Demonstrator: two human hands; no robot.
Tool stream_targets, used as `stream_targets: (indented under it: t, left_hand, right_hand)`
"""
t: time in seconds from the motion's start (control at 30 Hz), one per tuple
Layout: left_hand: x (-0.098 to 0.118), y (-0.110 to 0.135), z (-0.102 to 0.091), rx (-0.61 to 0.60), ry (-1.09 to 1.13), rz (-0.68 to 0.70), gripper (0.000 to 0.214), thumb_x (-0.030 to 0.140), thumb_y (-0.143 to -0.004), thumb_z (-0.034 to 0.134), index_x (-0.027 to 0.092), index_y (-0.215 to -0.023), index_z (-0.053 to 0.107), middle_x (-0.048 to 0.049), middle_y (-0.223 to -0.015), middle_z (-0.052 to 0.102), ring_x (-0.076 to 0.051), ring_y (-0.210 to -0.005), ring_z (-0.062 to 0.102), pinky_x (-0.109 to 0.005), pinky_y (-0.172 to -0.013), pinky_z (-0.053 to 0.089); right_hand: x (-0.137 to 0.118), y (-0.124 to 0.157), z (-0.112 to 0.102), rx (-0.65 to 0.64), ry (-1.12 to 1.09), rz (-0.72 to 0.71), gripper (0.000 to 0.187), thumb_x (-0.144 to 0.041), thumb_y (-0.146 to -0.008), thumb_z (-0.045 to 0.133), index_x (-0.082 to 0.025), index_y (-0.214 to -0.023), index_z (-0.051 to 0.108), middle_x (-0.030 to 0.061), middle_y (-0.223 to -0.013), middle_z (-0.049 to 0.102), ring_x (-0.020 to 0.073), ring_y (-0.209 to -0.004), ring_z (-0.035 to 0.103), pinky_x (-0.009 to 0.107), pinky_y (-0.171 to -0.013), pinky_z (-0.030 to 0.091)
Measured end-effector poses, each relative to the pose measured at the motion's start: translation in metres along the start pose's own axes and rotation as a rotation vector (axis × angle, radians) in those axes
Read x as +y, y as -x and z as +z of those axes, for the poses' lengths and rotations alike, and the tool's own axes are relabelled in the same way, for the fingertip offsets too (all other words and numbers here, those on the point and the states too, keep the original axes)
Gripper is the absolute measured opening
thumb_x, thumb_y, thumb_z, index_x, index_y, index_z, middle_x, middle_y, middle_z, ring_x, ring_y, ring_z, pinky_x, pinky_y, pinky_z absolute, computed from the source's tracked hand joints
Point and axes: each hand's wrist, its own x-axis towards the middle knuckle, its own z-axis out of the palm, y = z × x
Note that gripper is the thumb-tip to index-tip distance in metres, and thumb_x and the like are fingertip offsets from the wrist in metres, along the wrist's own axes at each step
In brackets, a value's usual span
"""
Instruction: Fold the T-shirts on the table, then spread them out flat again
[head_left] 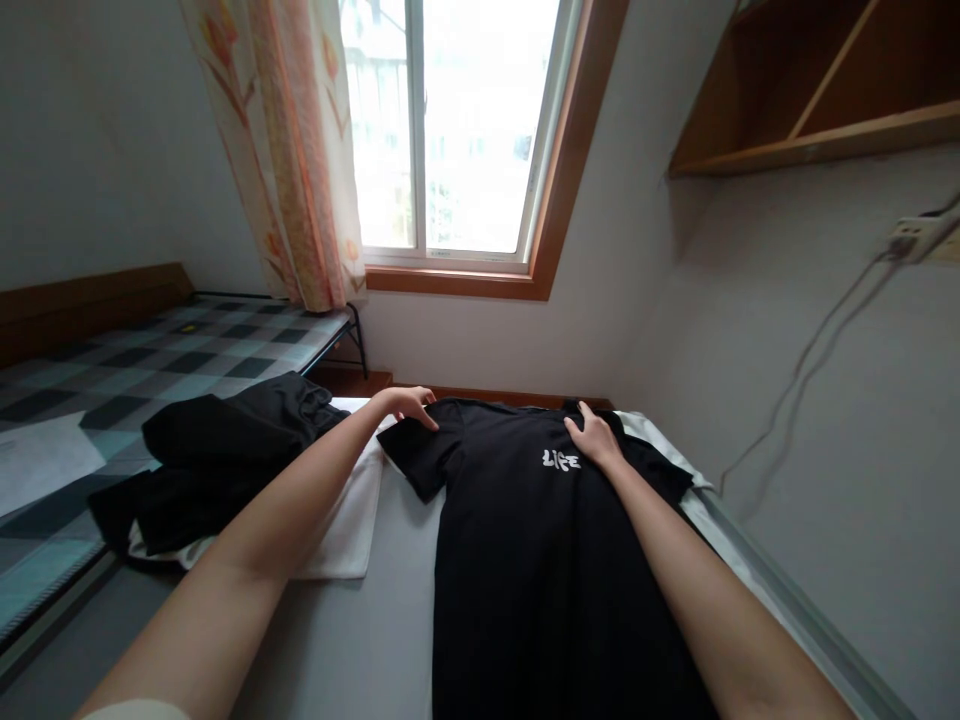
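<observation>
A black T-shirt [525,560] lies spread out, its collar end away from me and its body toward me. White lettering [561,460] on it appears upside down from here. My left hand [409,403] rests at the shoulder by the left sleeve [421,458], thumb and fingers apart. On the other shoulder, near the collar, my right hand [594,437] lies with its thumb spread from the fingers. Both hands touch the cloth, and neither shows a closed grasp. The right sleeve [660,468] is partly covered by my forearm.
Left of the shirt, a pile of black clothes [232,430] and a white cloth [352,530] lie on the pale surface [330,640]. A checkered bed [247,345] with a paper sheet [45,458] stands further left. A curtained window [472,130], wall shelf [810,150] and cable [810,355] are beyond.
</observation>
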Motion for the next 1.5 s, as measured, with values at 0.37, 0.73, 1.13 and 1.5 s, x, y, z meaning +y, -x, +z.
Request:
stream_targets:
  t: [0.37,0.73,1.13,1.5]
  left_hand:
    - [0.007,0.02,0.002,0.241,-0.323,-0.087,0.047,0.019,-0.061,0.073,0.018,-0.108,0.065,-0.0145,-0.118,0.064,-0.032,-0.106,0.061,-0.038,-0.088,0.049]
    - [0.041,0.022,0.108,0.536,-0.31,0.283,0.043,0.049,-0.095,0.039,0.026,-0.127,0.057,-0.0083,-0.142,0.049,-0.026,-0.134,0.04,-0.048,-0.109,0.029]
    - [0.035,0.02,0.107,0.538,-0.264,0.276,0.04,0.043,-0.093,0.045,0.026,-0.126,0.058,-0.0074,-0.142,0.05,-0.025,-0.134,0.041,-0.046,-0.11,0.028]
    - [0.035,0.02,0.107,0.54,-0.249,0.276,0.039,0.042,-0.092,0.046,0.025,-0.126,0.058,-0.0081,-0.143,0.05,-0.025,-0.135,0.041,-0.047,-0.11,0.028]
  right_hand:
    - [-0.002,0.002,-0.026,0.065,-0.107,-0.078,0.055,-0.027,-0.085,0.047,-0.01,-0.137,0.049,0.0132,-0.116,0.068,0.0233,-0.106,0.064,0.036,-0.099,0.045]
    - [0.058,0.003,-0.1,-0.291,0.376,0.318,0.029,-0.047,-0.072,0.07,-0.021,-0.084,0.074,0.0098,-0.091,0.073,0.029,-0.094,0.067,0.034,-0.078,0.051]
    - [0.065,0.019,-0.133,-0.325,-0.065,0.536,0.015,-0.024,-0.075,0.069,-0.016,-0.063,0.062,0.0011,-0.055,0.057,0.0163,-0.061,0.057,0.025,-0.056,0.044]
    - [0.087,0.015,-0.163,-0.029,-0.463,0.696,0.005,-0.023,-0.086,0.059,-0.019,-0.086,0.055,-0.0012,-0.058,0.055,0.0117,-0.049,0.049,0.023,-0.049,0.039]
